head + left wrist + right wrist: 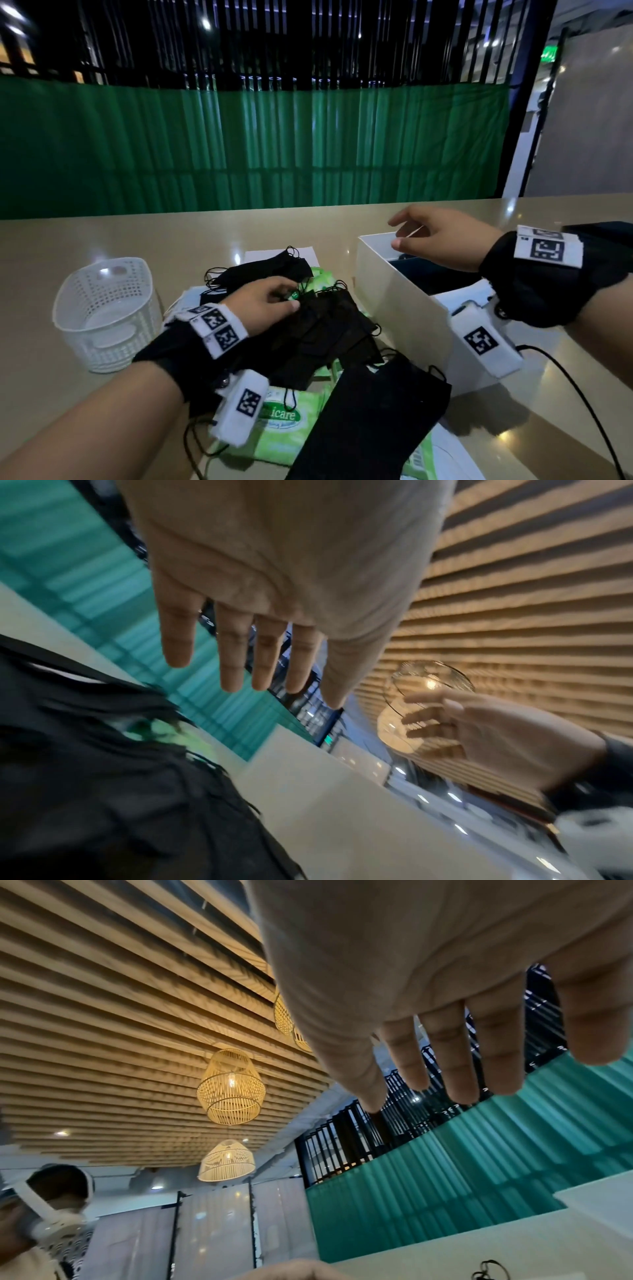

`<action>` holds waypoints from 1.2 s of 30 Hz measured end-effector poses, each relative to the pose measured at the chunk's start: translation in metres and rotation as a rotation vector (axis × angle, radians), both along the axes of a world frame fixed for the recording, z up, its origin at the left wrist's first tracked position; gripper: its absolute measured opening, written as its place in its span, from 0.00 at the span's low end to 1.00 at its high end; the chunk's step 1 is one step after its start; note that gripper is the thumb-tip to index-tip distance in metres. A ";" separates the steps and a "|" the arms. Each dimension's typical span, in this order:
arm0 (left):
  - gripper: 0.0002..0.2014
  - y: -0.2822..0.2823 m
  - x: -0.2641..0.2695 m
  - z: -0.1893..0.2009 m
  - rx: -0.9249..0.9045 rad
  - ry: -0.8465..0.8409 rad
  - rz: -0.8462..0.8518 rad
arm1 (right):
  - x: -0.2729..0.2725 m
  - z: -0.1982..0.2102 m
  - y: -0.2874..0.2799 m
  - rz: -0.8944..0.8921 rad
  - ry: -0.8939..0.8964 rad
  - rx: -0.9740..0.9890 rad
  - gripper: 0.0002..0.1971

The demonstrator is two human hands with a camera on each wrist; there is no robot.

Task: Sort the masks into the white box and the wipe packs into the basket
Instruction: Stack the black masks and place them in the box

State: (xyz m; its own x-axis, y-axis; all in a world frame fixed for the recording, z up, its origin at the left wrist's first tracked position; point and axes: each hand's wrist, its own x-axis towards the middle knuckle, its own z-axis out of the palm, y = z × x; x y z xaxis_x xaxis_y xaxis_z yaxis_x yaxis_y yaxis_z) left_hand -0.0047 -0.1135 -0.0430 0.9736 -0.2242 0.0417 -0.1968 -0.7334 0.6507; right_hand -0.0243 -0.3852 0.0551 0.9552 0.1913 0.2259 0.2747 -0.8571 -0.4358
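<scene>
Over the white box [394, 287], the right hand [442, 240] is being held with fingers loosely spread, gripping nothing. Beside the basket [106, 308], black masks [329, 325] and green wipe packs [287, 425] are being touched by the left hand [263, 305], fingers extended.

Left hand [263, 305] and right hand [442, 240] bare, forearms bare, no sleeves. Black fabric wrist wrap [171, 359] on left wrist, another [534, 287] on right. White blocks strapped to each wrap, printed with black square fiducial markers [478, 341]. Thin black cable [582, 394] trails from right wrist unit. White headset strap in right wrist view.
</scene>
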 end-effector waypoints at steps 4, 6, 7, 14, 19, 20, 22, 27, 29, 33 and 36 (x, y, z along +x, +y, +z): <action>0.22 0.061 -0.002 -0.008 0.069 0.140 0.292 | 0.006 -0.009 0.031 0.059 0.012 0.088 0.12; 0.24 0.083 -0.005 -0.015 0.134 0.227 0.397 | 0.008 -0.017 0.047 0.098 0.047 0.144 0.10; 0.24 0.092 -0.005 -0.019 0.130 0.267 0.442 | 0.009 -0.021 0.054 0.118 0.074 0.149 0.10; 0.22 0.119 0.005 -0.048 0.044 0.342 0.599 | 0.021 -0.069 0.084 0.082 0.340 -0.109 0.20; 0.21 0.120 0.027 -0.055 -0.104 0.375 0.582 | 0.032 -0.096 0.081 -0.067 0.473 -0.109 0.29; 0.23 0.118 0.030 -0.055 -0.089 0.381 0.580 | 0.035 -0.099 0.080 -0.097 0.478 -0.080 0.28; 0.25 0.110 0.034 -0.053 -0.081 0.367 0.592 | 0.040 -0.104 0.078 -0.158 0.481 -0.037 0.30; 0.30 0.097 0.034 -0.054 0.196 0.289 0.636 | 0.051 -0.116 0.079 -0.229 0.499 -0.027 0.32; 0.25 0.095 0.037 -0.056 0.191 0.246 0.604 | 0.054 -0.116 0.078 -0.221 0.474 0.015 0.26; 0.13 0.101 0.037 -0.060 0.003 0.152 0.561 | 0.058 -0.122 0.074 -0.175 0.421 0.116 0.13; 0.02 0.107 0.028 -0.061 -0.179 0.041 0.598 | 0.056 -0.123 0.073 -0.123 0.407 0.131 0.13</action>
State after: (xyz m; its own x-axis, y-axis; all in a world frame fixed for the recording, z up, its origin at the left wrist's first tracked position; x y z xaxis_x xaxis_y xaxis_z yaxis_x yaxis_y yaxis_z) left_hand 0.0234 -0.0064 -0.1037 0.9302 0.3668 -0.0120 0.2418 -0.5879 0.7719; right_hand 0.0316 -0.3124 -0.0678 0.9852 0.0656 -0.1582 -0.0421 -0.8027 -0.5948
